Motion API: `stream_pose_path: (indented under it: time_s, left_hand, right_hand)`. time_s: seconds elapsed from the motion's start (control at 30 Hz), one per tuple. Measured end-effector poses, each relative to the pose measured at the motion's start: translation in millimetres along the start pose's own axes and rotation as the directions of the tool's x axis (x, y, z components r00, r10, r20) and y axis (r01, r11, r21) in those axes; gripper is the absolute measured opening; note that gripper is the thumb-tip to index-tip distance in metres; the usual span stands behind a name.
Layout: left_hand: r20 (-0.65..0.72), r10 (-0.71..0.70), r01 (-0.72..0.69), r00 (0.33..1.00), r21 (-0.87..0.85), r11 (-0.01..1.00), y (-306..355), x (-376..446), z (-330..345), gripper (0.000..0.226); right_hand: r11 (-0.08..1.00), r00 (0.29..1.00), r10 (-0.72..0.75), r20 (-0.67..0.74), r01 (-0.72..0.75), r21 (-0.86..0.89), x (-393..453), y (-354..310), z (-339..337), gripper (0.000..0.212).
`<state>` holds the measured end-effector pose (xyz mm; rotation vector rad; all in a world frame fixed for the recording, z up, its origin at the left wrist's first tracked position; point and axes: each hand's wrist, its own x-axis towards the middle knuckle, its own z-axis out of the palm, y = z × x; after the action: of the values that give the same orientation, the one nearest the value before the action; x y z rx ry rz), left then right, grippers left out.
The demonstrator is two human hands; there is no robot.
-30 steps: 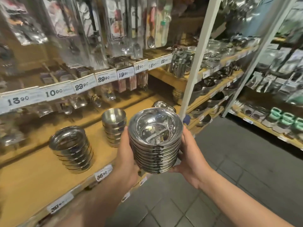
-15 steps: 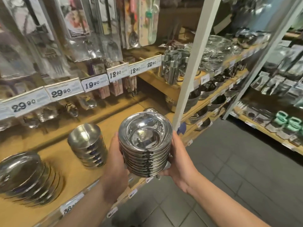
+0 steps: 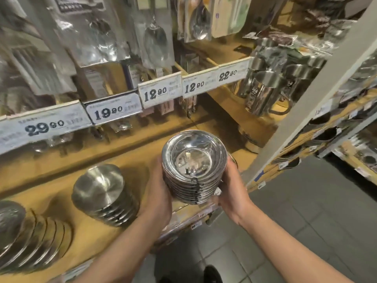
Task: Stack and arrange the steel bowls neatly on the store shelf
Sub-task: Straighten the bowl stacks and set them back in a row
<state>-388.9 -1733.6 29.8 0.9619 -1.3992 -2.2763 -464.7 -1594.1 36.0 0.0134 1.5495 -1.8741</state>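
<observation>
Price tags (image 3: pixel 160 92) read 29.90, 19.90, 12.90, 12.90, 22.90.

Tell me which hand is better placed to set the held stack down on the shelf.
Probably the left hand: it is already over the shelf beside the held stack, while the right hand is out over the aisle floor.

You've got a nested stack of shiny steel bowls (image 3: pixel 193 168) held upright over the wooden shelf (image 3: pixel 142 156) edge.

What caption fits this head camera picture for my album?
Two hands, left hand and right hand, hold a stack of steel bowls over the wooden shelf.
</observation>
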Motion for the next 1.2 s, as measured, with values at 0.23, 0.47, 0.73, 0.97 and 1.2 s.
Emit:
stream_pose_path:
  time_s: [0.23, 0.47, 0.73, 0.97, 1.2]
  left_hand:
    - [-0.207, -0.048, 0.023, 0.977, -0.121, 0.992, -25, 23, 3, 0.050]
    - [-0.330, 0.005, -0.046, 0.944, -0.116, 0.992, -33, 39, 0, 0.048]
    - [-0.328, 0.055, -0.101, 0.943, -0.125, 0.987, -41, 52, -1, 0.054]
    - [-0.334, 0.085, -0.145, 0.939, -0.160, 0.976, -48, 55, 3, 0.053]
    - [-0.324, 0.078, -0.133, 0.943, -0.153, 0.979, -45, 63, -1, 0.059]
  right_hand:
    - [0.990, 0.980, 0.138, 0.141, -0.131, -0.057, 54, 6, -11, 0.056]
    - [0.974, 0.951, 0.210, 0.228, -0.184, -0.132, 96, 16, -6, 0.039]
    - [0.973, 0.935, 0.168, 0.313, -0.106, -0.206, 120, 21, -2, 0.048]
    - [0.976, 0.900, 0.178, 0.398, -0.112, -0.184, 135, 22, -4, 0.056]
    - [0.981, 0.913, 0.178, 0.367, -0.136, -0.136, 147, 26, -2, 0.047]
